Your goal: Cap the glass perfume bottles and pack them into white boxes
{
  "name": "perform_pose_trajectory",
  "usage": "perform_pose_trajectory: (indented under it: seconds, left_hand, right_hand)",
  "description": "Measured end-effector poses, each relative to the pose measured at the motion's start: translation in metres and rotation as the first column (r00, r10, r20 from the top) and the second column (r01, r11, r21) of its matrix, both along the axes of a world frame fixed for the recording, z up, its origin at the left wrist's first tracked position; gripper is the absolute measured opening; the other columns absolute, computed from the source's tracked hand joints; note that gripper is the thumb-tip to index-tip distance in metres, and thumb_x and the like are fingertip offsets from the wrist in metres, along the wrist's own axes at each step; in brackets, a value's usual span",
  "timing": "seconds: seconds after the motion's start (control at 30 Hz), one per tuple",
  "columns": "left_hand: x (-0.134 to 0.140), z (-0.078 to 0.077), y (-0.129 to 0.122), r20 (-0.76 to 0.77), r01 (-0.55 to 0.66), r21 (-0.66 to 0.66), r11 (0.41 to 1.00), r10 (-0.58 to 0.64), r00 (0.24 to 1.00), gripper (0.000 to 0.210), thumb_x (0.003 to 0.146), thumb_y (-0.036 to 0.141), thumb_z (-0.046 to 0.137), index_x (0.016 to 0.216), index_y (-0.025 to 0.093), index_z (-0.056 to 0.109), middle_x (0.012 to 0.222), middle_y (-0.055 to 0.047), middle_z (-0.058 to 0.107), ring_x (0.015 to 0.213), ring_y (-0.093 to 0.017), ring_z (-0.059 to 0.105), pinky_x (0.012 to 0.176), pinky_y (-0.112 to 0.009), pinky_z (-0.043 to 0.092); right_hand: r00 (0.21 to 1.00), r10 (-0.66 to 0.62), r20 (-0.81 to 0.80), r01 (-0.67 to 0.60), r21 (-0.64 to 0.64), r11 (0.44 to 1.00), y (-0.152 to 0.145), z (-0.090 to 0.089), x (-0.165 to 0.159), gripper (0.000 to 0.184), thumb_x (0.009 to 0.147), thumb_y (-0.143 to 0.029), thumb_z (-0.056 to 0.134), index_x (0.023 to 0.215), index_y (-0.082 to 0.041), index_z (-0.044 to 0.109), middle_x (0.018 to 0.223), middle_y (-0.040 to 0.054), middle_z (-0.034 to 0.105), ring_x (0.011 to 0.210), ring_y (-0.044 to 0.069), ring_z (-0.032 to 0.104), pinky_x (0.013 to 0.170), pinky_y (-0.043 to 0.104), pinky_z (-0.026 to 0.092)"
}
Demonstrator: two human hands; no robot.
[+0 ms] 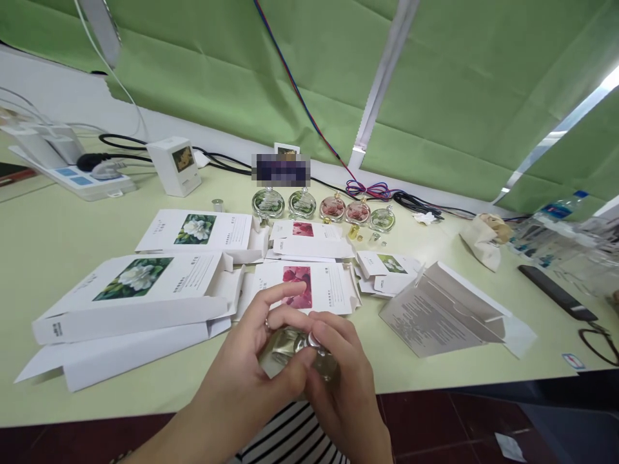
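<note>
Close to the table's front edge, a round clear glass perfume bottle [284, 343] is held between both hands. My left hand [251, 361] wraps around its left side, with the index finger stretched out above. The fingers of my right hand [345, 370] are closed at the bottle's neck and a small silver-white top piece [314, 340]. The hands hide much of the bottle. Just beyond them lies a white box with a red flower picture [297, 288]. Further back stand several round perfume bottles, among them one with green leaves [268, 203] and one with pink flowers [358, 211].
Flattened white flower boxes [133, 283] lie at left. An opened grey-white carton [435, 309] stands at right, near a black phone [556, 292]. Small caps [355, 231] sit before the bottles. A power strip [82, 183] and cables run along the back.
</note>
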State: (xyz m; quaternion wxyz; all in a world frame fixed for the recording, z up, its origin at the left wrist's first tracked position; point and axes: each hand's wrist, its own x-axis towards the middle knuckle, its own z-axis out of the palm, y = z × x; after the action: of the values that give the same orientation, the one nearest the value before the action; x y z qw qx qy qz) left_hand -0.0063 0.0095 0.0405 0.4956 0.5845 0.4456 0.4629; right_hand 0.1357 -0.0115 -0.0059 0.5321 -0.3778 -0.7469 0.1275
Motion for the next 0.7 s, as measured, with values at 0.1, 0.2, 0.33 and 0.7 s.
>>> perform_pose_trajectory:
  seconds: [0.1,0.2,0.33,0.7]
  left_hand:
    - [0.003,-0.002,-0.003,0.068,0.006,-0.086,0.996,0.0,0.998,0.047,0.08,0.027,0.065,0.123,0.034,0.047,0.091,0.005,0.071,0.091,-0.013,0.07,0.079,-0.021,0.057]
    - [0.006,-0.003,-0.005,0.143,0.013,-0.11,0.994,0.002,0.99,0.046,0.081,0.024,0.062,0.122,0.035,0.045,0.084,0.008,0.068,0.084,-0.011,0.068,0.075,-0.02,0.055]
    - [0.01,-0.003,-0.008,0.173,0.009,-0.128,0.992,0.014,0.985,0.044,0.082,0.026,0.063,0.12,0.037,0.046,0.088,0.009,0.069,0.075,-0.01,0.066,0.068,-0.02,0.054]
    - [0.006,-0.025,0.006,0.132,0.026,0.264,0.964,-0.063,0.989,0.054,0.084,0.017,0.068,0.125,0.043,0.046,0.084,0.013,0.072,0.073,-0.005,0.071,0.072,-0.01,0.056]
  right_hand:
    - [1.0,0.02,0.005,-0.02,0.007,1.0,0.001,-0.001,0.001,0.061,0.098,-0.012,0.046,0.15,-0.039,0.027,0.131,0.0077,0.053,0.122,0.019,0.056,0.097,0.039,0.056]
    - [0.999,0.036,0.003,-0.036,-0.028,0.999,0.001,0.0,0.002,0.057,0.1,-0.016,0.045,0.149,-0.04,0.03,0.13,0.0078,0.055,0.12,0.02,0.057,0.096,0.039,0.057]
    - [0.998,0.059,0.001,-0.059,-0.042,0.997,0.002,0.003,0.001,0.058,0.101,-0.018,0.042,0.151,-0.042,0.026,0.126,0.0075,0.057,0.113,0.02,0.06,0.09,0.039,0.059]
    - [0.995,0.087,-0.04,-0.087,0.012,0.996,0.003,-0.002,0.001,0.056,0.101,-0.015,0.042,0.151,-0.037,0.03,0.123,0.0097,0.059,0.108,0.021,0.061,0.084,0.039,0.059]
